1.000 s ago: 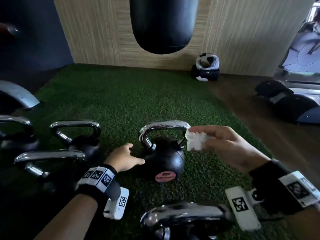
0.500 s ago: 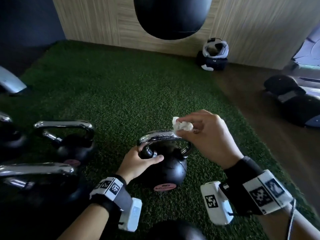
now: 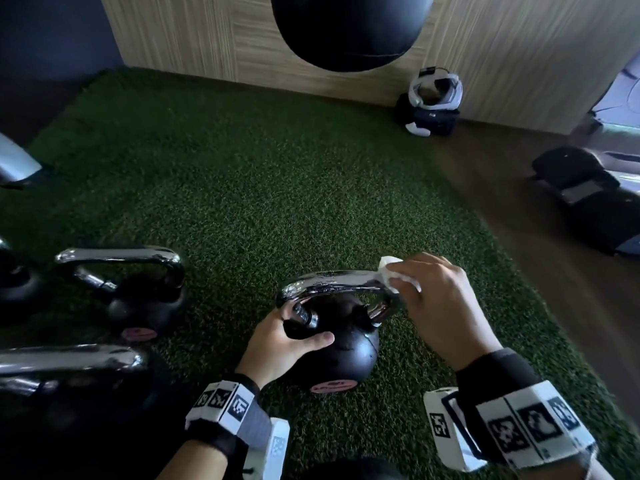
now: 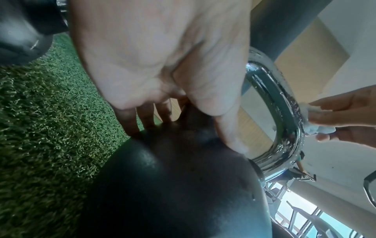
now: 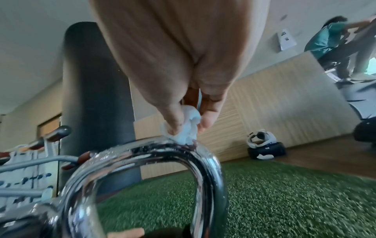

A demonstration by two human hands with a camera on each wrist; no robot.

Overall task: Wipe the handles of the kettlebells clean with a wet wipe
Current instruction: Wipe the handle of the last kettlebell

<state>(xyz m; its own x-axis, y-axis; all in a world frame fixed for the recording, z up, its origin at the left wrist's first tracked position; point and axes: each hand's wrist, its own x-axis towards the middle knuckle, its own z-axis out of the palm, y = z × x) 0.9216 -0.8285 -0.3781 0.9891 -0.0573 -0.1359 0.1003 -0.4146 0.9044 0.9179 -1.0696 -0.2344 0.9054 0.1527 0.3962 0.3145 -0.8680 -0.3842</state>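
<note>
Wet wipe pressed to a kettlebell handle
Right hand pinches it at the right bend; left hand clasps the black ball, thumb and fingers curved round it

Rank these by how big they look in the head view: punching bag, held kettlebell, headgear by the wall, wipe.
1. punching bag and kettlebell: about alike. The bag is cut off by the frame and the kettlebell is nearer, so I won't rank them.
2. headgear
3. wipe
</note>
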